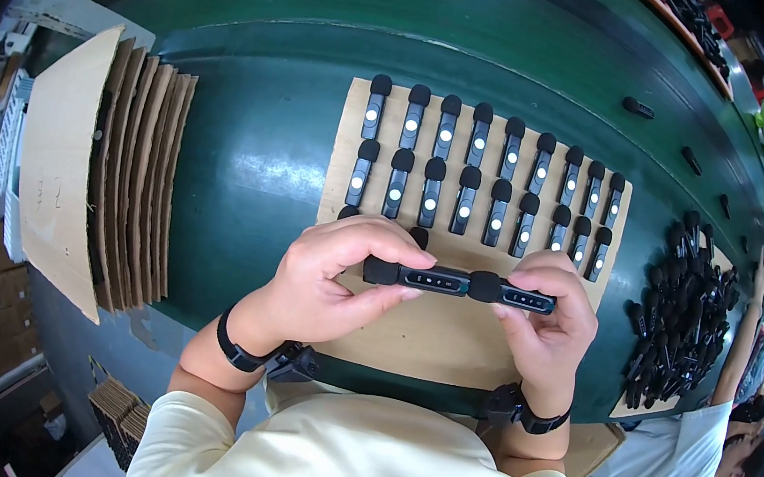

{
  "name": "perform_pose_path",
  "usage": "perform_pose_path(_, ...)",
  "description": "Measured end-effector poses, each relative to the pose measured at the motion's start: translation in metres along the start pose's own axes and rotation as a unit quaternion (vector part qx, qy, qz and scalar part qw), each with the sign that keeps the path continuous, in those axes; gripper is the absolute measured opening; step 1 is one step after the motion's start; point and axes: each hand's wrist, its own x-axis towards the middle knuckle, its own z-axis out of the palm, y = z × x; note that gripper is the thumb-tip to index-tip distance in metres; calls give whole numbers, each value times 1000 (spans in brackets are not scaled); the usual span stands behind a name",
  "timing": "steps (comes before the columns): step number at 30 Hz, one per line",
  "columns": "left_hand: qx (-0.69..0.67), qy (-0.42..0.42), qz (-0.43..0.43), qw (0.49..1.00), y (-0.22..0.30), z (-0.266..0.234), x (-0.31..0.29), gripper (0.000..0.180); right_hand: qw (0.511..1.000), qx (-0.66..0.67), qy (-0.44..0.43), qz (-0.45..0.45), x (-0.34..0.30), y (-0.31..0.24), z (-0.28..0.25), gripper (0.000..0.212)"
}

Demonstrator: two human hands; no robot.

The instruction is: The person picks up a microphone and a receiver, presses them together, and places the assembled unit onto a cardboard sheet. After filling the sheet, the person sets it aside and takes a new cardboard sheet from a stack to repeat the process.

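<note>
Between thumb and fingers, my left hand (pixel 340 271) pinches a small black clip-on microphone (pixel 434 280) with a foam tip. My right hand (pixel 551 307) grips a second clip-on microphone (pixel 528 299), also foam-tipped. The two lie end to end in a level line, with small markings on the sides facing me. Both are held above a cardboard sheet (pixel 426 352). Beyond my hands, similar microphones (pixel 431 192) lie on the sheet in two neat rows, each with a white round dot and its foam end pointing away. Parts of a third row show behind my left hand.
Upright cardboard sheets (pixel 69 175) stand packed together at the left. On the right is a heap of black microphones (pixel 682 320) on cardboard, with a few loose ones (pixel 639 108) farther off on the green table (pixel 253 130). Another person's arm (pixel 744 336) reaches in beyond the heap.
</note>
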Motion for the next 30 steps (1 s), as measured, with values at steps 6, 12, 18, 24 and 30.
perform_pose_path(6,3,-1,-2,1000,1,0,0,32,1000,-12,0,-7,0,1,0,27)
perform_pose_path(12,9,-8,8,1000,1,-1,1,33,1000,-19,-1,-8,0,-1,0,26)
perform_pose_path(18,22,13,21,999,2,2,1,32,1000,-15,8,-7,0,-1,2,26)
perform_pose_path(24,96,11,48,994,3,3,5,34,999,37,35,7,-4,-1,6,24)
perform_pose_path(30,112,3,54,992,-2,3,5,34,993,99,64,-2,-5,1,7,21)
